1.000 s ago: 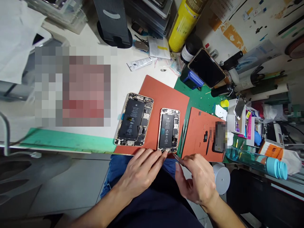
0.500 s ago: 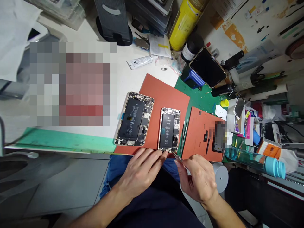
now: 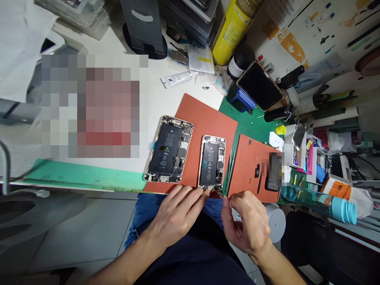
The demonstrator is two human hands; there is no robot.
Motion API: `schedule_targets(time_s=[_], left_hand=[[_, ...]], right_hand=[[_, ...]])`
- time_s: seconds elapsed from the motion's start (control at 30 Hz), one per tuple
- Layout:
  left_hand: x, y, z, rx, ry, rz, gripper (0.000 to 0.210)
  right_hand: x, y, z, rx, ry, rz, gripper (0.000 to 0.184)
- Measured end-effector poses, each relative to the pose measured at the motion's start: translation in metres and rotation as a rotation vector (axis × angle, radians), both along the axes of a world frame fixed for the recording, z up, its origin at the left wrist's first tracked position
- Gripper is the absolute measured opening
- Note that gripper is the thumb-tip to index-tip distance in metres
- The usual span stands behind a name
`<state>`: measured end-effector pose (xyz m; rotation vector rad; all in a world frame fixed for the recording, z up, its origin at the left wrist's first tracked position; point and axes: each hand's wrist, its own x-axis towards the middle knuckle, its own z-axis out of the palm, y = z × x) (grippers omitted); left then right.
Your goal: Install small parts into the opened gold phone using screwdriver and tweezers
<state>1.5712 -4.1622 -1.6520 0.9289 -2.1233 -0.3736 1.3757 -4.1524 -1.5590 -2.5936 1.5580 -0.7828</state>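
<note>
A smaller opened phone (image 3: 209, 164) lies on the red-brown mat (image 3: 202, 111), its black battery and circuit boards bare. My left hand (image 3: 179, 209) has its fingers together, the fingertips pressed at the phone's lower edge; what lies under them is hidden. In my right hand (image 3: 247, 221) a thin ridged metal tool (image 3: 220, 194) is pinched between thumb and fingers, its tip at the phone's lower right corner. The exact kind of tool cannot be made out. Left of this phone sits a larger opened phone (image 3: 168, 149), also with its battery exposed.
Tweezers (image 3: 230, 170) lie on the green mat beside the phone. A second red-brown mat (image 3: 243, 170) holds small dark parts. Farther back are a blue stand (image 3: 245, 99) with a phone, a glue tube (image 3: 176, 79) and a yellow can (image 3: 231, 35). A blue bottle (image 3: 320, 202) lies at right.
My right thumb has shifted slightly and covers more of the tool's shaft. My left hand and both phones keep their places; the view has moved a little.
</note>
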Motion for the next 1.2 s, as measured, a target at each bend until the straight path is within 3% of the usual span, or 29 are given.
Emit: schedule_targets(time_s=[0.93, 1.2], left_hand=[[0.003, 0.002, 0.001, 0.01, -0.023, -0.013, 0.024], [0.004, 0.005, -0.001, 0.012, -0.047, -0.022, 0.024]], right_hand=[[0.009, 0.003, 0.0, -0.017, 0.025, -0.141, 0.019], [0.006, 0.016, 0.001, 0.04, -0.115, -0.142, 0.021]])
